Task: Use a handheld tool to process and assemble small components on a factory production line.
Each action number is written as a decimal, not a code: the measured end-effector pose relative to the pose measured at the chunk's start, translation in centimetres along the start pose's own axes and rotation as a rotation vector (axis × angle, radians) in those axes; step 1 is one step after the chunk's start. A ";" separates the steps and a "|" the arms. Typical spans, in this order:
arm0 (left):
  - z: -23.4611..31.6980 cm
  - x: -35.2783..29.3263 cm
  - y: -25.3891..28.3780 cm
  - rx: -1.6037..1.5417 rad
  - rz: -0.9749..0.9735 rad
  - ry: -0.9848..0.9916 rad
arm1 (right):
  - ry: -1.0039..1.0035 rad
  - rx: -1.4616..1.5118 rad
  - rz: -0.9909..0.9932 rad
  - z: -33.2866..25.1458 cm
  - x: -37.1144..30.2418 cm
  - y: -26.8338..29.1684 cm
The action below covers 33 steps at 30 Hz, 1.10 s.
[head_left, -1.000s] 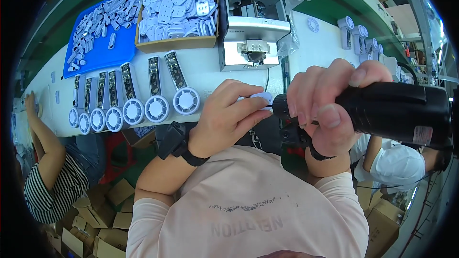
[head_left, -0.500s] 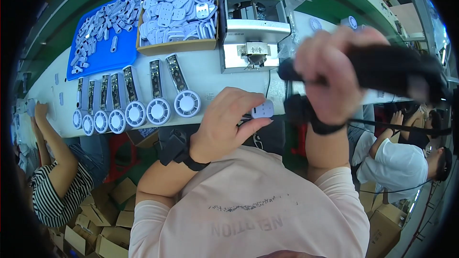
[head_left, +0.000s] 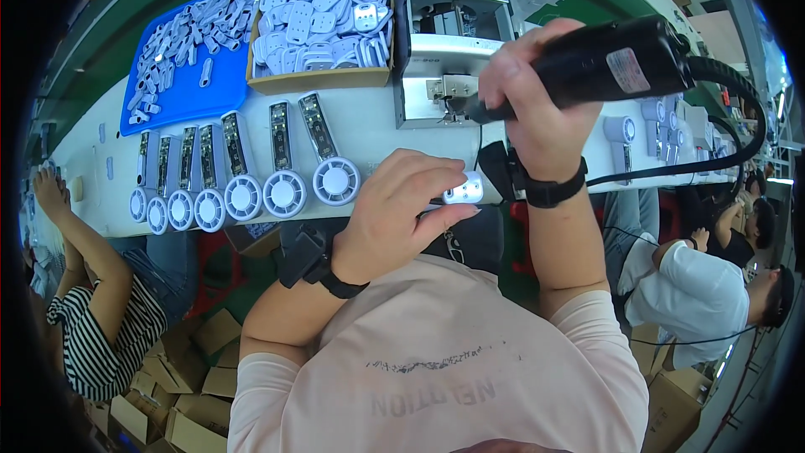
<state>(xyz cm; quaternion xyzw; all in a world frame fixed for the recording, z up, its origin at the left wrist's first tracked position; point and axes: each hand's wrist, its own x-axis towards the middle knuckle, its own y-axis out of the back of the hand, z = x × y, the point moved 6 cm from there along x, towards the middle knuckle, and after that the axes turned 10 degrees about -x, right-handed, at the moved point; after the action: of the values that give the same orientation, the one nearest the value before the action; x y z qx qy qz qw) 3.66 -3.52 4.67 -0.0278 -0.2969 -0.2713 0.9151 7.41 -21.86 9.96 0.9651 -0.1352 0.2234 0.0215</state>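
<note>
My left hand (head_left: 381,222) pinches a small white plastic cover with holes (head_left: 464,188) between thumb and fingers, just past the table's near edge. My right hand (head_left: 541,113) is wrapped round a black electric screwdriver (head_left: 616,67), held sideways with its cable trailing right. The screwdriver's tip points left, at the front of a silver screw feeder (head_left: 457,45); whether it touches cannot be made out. Left of my left hand, several white handheld fans (head_left: 337,180) lie in a row, circuit boards exposed in their handles.
Behind the fans stand a cardboard box (head_left: 323,82) heaped with white covers and a blue tray (head_left: 189,101) of small white parts. More fans (head_left: 620,130) lie at the right. Co-workers sit on both sides; cardboard cartons (head_left: 197,424) are on the floor at left.
My right hand has brought the screwdriver leftward, its tip now at the screw feeder's front. My left hand keeps the white cover in nearly the same place.
</note>
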 end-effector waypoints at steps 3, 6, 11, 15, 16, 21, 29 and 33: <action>0.0 0.0 -0.1 0.002 0.000 -0.008 | 0.019 -0.063 0.009 1.5 0.2 -0.4; 0.1 -0.1 -0.2 0.012 -0.001 -0.002 | 0.022 -0.130 -0.004 1.7 0.0 -0.5; 0.3 -0.2 -0.3 0.039 -0.030 -0.044 | -0.191 -0.245 -0.115 1.8 -0.3 -1.0; 0.1 0.4 -0.3 0.050 -0.033 0.012 | -0.205 -0.117 -0.014 -0.4 -1.9 0.7; 0.2 0.4 -0.4 0.051 -0.036 0.017 | -0.169 -0.041 0.057 -1.5 -2.7 1.4; 0.2 0.0 -0.3 0.051 -0.024 0.017 | 0.112 0.214 -0.034 -9.1 -2.6 1.6; 0.6 0.6 -0.8 0.078 -0.006 -0.021 | 0.110 0.076 -0.134 -8.2 -3.1 0.5; 0.5 0.7 -1.0 0.058 -0.009 -0.023 | 0.140 -0.020 -0.190 -7.9 -2.8 0.5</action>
<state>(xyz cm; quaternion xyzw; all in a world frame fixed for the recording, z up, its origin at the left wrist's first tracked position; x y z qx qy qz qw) 3.35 -4.61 5.33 -0.0030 -0.3152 -0.2662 0.9109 1.46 -20.80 15.85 0.9553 -0.0437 0.2860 0.0614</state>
